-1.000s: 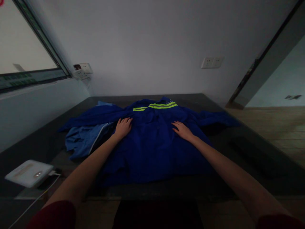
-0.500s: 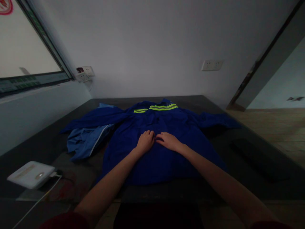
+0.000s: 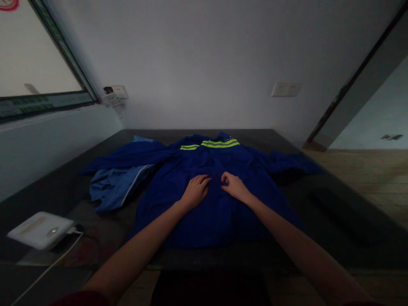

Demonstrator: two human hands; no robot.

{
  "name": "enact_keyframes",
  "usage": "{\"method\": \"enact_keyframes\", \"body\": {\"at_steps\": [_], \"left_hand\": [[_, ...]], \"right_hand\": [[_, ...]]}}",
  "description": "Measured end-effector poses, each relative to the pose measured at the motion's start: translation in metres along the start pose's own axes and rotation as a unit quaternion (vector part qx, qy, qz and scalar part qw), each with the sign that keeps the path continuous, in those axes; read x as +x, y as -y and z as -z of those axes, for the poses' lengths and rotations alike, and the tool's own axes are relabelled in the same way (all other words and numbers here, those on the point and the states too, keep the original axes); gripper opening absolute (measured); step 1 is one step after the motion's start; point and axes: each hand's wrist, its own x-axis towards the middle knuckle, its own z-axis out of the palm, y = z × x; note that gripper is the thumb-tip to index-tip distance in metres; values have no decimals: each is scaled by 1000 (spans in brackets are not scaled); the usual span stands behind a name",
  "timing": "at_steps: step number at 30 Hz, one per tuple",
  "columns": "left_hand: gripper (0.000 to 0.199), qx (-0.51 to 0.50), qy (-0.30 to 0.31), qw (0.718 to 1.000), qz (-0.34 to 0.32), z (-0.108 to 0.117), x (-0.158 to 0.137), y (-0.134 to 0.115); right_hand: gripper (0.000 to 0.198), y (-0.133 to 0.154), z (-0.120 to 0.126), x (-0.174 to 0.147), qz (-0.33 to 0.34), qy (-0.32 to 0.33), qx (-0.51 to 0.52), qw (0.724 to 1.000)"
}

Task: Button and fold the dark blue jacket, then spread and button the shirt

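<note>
A dark blue work jacket (image 3: 191, 221) with yellow-green reflective bands across the chest lies spread out, collar away from me and sleeves out to both sides. My left hand (image 3: 196, 190) rests on its front near the middle, fingers stretched out over the cloth. Just to the right, my right hand (image 3: 235, 187) has its fingers and thumb curled together at the jacket's front edge, seemingly pinching the fabric. A gap separates the two hands. Fine details such as buttons are too dark to make out.
The jacket lies on a dark table (image 3: 248, 255). A lighter blue garment (image 3: 116, 185) is partly under its left sleeve. At the left stands a white box-shaped device (image 3: 41, 229) with a white cable (image 3: 47, 270). A dark flat object (image 3: 342, 212) lies at the right. Behind is a wall (image 3: 197, 63).
My right hand has moved a little to the right and its fingers have curled in more, widening the gap between the hands. My left hand's fingers have straightened slightly to the right.
</note>
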Motion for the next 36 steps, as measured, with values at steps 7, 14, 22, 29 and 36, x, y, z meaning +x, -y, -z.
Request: {"method": "enact_keyframes", "body": {"at_steps": [7,14,22,29,36], "left_hand": [[47,-5,61,998,-7,-7,-3,6],[40,-120,63,991,-2,21,-3,-17],[23,-320,118,940,8,42,-18,-94],[20,-124,126,968,-179,36,-42,-140],[23,-177,127,935,-280,49,-45,-121]], "right_hand": [[37,-19,27,-4,-46,-40,145,988],[63,-37,56,-14,-28,7,249,968],[55,-24,47,-23,-26,-1,270,963],[47,-16,38,-20,-37,-16,43,998],[19,-26,42,-17,-48,-7,14,999]]}}
